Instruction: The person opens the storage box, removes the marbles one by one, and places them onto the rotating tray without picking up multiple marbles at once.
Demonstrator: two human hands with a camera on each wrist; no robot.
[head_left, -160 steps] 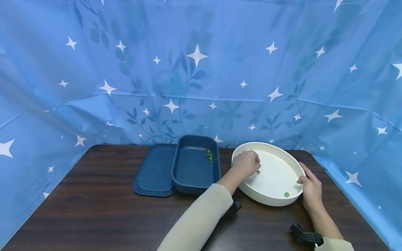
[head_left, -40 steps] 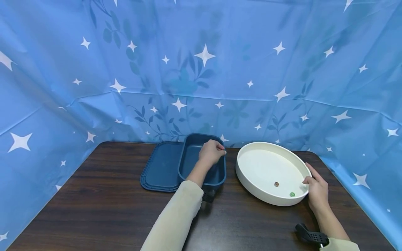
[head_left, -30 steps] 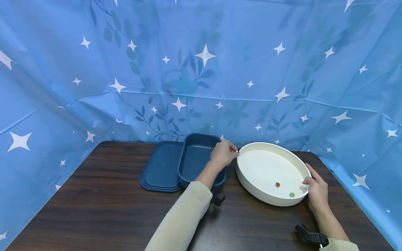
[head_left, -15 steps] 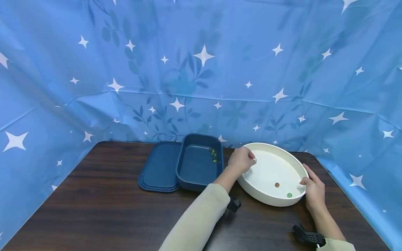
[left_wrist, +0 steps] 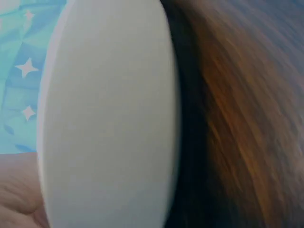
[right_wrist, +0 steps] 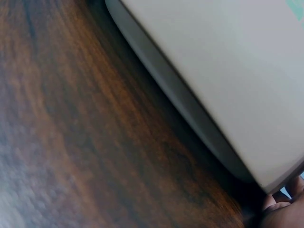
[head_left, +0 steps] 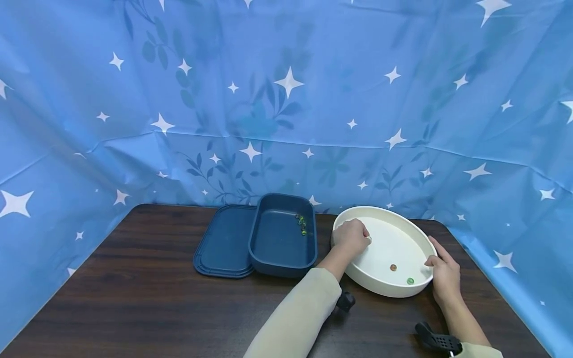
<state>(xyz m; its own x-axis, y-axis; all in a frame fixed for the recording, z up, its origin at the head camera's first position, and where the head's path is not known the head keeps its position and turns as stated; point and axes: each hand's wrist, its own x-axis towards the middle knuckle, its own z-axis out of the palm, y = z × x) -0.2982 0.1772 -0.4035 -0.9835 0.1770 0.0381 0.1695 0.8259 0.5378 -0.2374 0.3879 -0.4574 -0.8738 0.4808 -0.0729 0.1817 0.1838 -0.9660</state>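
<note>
My left hand (head_left: 351, 237) reaches over the left rim of a round white tray (head_left: 382, 283), its fingers curled. A small pale spot at the fingertips looks like a marble pinched there, mostly hidden. Inside the tray lie a brown marble (head_left: 393, 267) and a green marble (head_left: 410, 281), near the front right. My right hand (head_left: 444, 276) grips the tray's right rim, thumb over the inside edge. Left of the tray stands a dark blue box (head_left: 282, 268) holding several green marbles (head_left: 302, 224). Both wrist views show mostly the tray's outer wall (left_wrist: 109, 114).
A flat dark blue lid (head_left: 224, 243) lies against the box's left side. Everything stands near the back edge of a dark wooden table (head_left: 156, 298). Behind it hangs a blue curtain (head_left: 268, 109) with white stars.
My left hand has travelled right, from inside the blue box to over the white tray, and has come lower. The right hand keeps its grip on the rim.
</note>
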